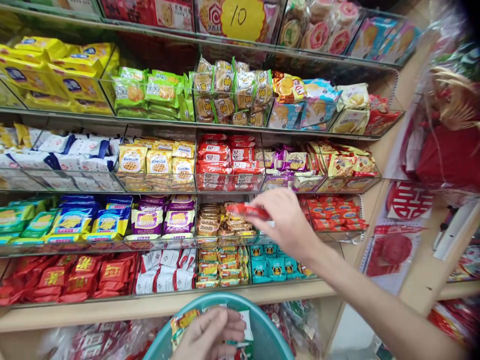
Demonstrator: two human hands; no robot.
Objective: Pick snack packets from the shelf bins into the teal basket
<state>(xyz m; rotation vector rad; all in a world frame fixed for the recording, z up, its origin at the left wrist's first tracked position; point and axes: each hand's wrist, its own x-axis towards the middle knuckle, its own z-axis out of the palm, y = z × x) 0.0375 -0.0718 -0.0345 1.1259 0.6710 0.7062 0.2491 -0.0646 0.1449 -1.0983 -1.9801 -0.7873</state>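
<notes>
My right hand (283, 217) is raised in front of the shelves, its fingers closed on a small red snack packet (249, 211). Behind that packet lie brown-wrapped snacks (210, 220) in a clear compartment. Low in the view, my left hand (213, 332) hangs over a teal basket (275, 332), fingers apart. Several wrapped snacks (183, 322) lie in the basket, partly covered by my left hand; whether its fingers touch any is unclear. Similar red packets (213, 152) fill a compartment one row up.
Clear-fronted shelves hold rows of packaged snacks, with yellow packs (78, 75) upper left and red packs (80, 277) lower left. A yellow price sign (243, 19) hangs on top. Wooden side panels and hanging red decorations (408, 200) stand at the right.
</notes>
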